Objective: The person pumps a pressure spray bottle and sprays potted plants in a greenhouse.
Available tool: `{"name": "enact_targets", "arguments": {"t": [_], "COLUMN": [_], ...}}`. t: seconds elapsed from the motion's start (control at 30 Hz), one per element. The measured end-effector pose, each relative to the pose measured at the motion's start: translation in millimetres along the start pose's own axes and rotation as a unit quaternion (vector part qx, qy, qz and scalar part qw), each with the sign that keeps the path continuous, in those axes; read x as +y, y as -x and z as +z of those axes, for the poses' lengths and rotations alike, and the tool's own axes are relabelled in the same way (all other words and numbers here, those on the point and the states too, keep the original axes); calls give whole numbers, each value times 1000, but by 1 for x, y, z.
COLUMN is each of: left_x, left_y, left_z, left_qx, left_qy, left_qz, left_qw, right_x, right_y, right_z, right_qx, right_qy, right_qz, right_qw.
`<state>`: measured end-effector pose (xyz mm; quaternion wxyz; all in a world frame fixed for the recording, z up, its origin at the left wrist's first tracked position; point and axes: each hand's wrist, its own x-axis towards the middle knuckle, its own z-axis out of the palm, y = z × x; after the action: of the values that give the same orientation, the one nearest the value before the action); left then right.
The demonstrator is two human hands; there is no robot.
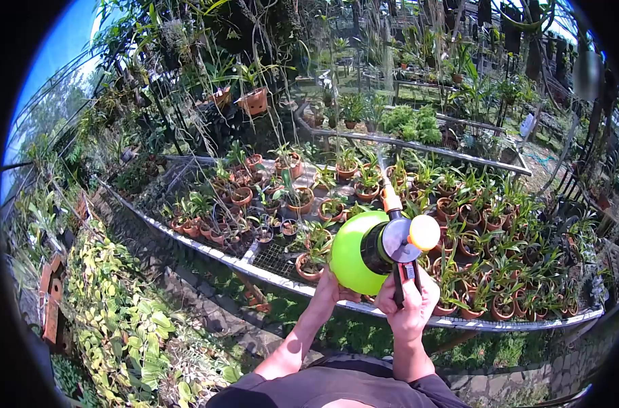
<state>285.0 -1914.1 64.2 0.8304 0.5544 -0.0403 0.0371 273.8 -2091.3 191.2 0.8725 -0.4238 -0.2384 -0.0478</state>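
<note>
A pump sprayer with a bright green tank [356, 250], a black collar and an orange nozzle [391, 198] is held out over the plant bench. My right hand [410, 302] is wrapped round its black handle, below the round yellow-orange pump knob [423, 232]. Against the lower left side of the tank, my left hand [331, 289] supports it with curled fingers, partly hidden behind the tank. The nozzle points away from me, and a pale streak of spray [379, 162] shows beyond its tip. Several potted plants [300, 198] in terracotta pots stand under and around the sprayer.
The wire-mesh bench [275, 264] has a pale rim running across in front of me. Terracotta pots [254, 102] hang at the upper left. Leafy yellow-green plants [129, 319] grow along the stone path [207, 309]. Another framed bed [418, 145] lies behind.
</note>
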Motion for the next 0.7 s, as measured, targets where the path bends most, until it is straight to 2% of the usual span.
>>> {"name": "enact_targets", "arguments": {"t": [0.17, 0.27, 0.33, 0.43, 0.53, 0.67, 0.7], "left_x": [-15, -25, -29, -24, -31, -62, -67], "left_y": [-10, -21, -28, -43, -47, -46, -46], "left_z": [39, 76, 95, 142, 179, 211, 216], "left_qx": [-34, -6, -28, -33, -64, -43, -64], "left_qy": [20, -3, -9, -51, -27, -2, 15], "left_qz": [-8, 44, 68, 122, 92, 71, 60], "left_qw": [999, 999, 997, 991, 993, 997, 996], "right_x": [-21, -47, -64, -96, -117, -140, -143], "right_y": [3, 7, 9, 15, 14, 20, 19], "right_z": [-33, -58, -80, -102, -134, -164, -166], "right_qx": [0, 11, -18, 13, 1, 62, 74], "right_qy": [0, 16, -1, 7, -6, -14, 2], "right_qz": [-25, -47, -107, -135, -173, -103, -101], "right_qw": [1000, 999, 994, 991, 985, 993, 992]}}
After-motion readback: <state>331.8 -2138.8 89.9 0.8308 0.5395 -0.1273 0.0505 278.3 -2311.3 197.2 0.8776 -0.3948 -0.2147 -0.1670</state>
